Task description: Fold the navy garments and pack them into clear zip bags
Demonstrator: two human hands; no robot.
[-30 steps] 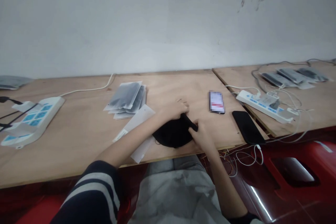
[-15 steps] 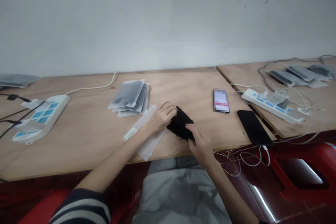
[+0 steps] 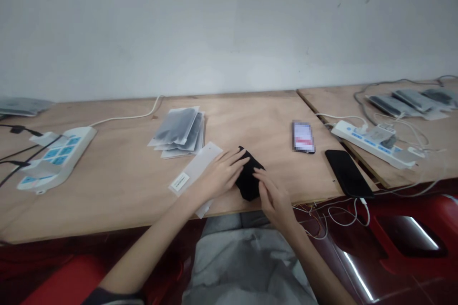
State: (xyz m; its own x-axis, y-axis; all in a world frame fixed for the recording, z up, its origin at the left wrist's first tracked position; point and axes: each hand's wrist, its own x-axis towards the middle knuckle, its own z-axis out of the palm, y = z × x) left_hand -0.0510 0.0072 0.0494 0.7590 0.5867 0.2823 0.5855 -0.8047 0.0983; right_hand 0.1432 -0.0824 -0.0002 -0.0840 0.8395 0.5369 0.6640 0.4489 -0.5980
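A small folded black cloth item (image 3: 249, 176) lies on the wooden table (image 3: 118, 181) near its front edge. My left hand (image 3: 221, 174) rests flat on the cloth's left side with fingers stretched out. My right hand (image 3: 274, 196) presses on its right side, fingers extended. A frosted white plastic pouch with a label (image 3: 195, 171) lies partly under my left hand and wrist.
A stack of packed grey pouches (image 3: 178, 131) sits behind. A lit phone (image 3: 303, 136) and a dark phone (image 3: 347, 167) lie to the right. White power strips (image 3: 53, 157) (image 3: 370, 143) with cables stand at both sides. More pouches (image 3: 408, 100) lie far right.
The black cloth has been folded smaller, from a wide rounded shape into a compact piece. Both hands have gone from gripping it to pressing flat on it.
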